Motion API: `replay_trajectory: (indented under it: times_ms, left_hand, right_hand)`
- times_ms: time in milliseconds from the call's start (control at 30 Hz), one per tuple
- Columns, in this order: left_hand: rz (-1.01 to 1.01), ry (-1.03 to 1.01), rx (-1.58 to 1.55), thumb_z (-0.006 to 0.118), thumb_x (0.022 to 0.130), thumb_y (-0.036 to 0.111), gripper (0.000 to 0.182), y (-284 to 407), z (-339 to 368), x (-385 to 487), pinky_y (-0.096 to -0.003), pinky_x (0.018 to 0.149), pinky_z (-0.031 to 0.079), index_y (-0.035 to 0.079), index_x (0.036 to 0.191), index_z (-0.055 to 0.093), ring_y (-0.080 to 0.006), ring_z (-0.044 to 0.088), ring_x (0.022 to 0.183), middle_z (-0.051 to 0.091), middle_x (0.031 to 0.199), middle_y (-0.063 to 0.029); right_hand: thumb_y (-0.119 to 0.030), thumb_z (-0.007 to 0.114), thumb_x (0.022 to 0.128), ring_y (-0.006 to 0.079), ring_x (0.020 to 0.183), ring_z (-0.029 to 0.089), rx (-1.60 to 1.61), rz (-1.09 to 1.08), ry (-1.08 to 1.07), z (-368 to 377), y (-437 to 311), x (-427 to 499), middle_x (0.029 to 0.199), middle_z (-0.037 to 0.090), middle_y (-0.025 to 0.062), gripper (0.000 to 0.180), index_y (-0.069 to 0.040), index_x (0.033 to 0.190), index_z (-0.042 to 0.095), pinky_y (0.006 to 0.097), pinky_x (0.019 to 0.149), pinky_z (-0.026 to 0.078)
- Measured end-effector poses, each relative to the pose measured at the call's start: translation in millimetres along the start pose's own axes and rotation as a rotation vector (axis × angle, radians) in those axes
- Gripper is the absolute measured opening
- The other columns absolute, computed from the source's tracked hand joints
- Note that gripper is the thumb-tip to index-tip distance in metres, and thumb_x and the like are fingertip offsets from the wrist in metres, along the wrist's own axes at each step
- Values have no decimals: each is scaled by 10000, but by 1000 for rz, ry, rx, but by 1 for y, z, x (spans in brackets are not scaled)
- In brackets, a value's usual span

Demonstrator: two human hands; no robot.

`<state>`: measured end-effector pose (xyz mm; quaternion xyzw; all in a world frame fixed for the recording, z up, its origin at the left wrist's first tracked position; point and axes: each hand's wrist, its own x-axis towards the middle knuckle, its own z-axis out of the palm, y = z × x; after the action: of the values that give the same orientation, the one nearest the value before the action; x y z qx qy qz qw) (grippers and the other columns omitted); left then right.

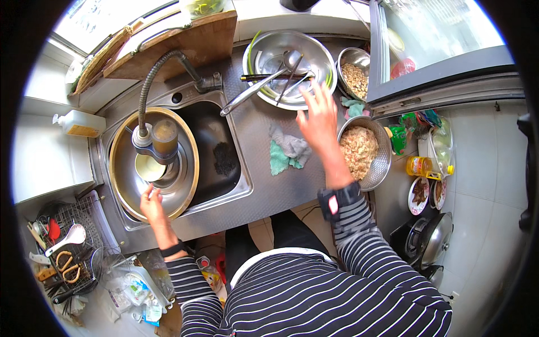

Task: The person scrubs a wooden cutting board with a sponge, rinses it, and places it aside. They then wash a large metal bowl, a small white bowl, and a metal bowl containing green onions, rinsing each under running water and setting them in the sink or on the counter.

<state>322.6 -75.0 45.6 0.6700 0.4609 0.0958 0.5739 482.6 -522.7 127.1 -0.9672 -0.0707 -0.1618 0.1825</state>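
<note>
My right hand is over the near rim of a large steel basin, fingers apart near the spoon end. In that basin lie a metal ladle, dark chopsticks, a metal spoon and green stalks. My left hand is at the near rim of a gold-rimmed metal basin in the sink, fingers slightly spread and seemingly empty. A pale bowl sits in this basin, partly hidden by the tap's filter head. A grey and green cloth lies between sink and steel basin.
A perforated bowl of minced filling stands by my right forearm, with a bowl of peanuts beyond. An open window frame juts in at the upper right. A wooden board leans behind the curved faucet. A soap bottle stands left.
</note>
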Motion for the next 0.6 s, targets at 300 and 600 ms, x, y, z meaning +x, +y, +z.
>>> replay_trajectory:
  times_ms: [300, 600]
  left_hand:
    - [137, -490, 83, 554, 855, -15, 200, -10, 91, -134, -272, 797, 504, -16, 1032, 646, -148, 637, 862, 666, 939, -80]
    - [-26, -551, 54, 520, 893, 3, 189, -42, 89, -168, -251, 726, 516, -30, 1024, 652, -132, 650, 786, 675, 898, -76]
  right_hand:
    - [59, 597, 716, 277, 1438, 175, -379, -519, -572, 80, 63, 132, 1538, 255, 47, 809, -238, 1431, 364, 562, 1131, 186]
    - [59, 631, 622, 306, 1194, 472, -62, -553, -433, 112, 80, 143, 1133, 589, 106, 360, -79, 953, 600, 470, 1017, 364]
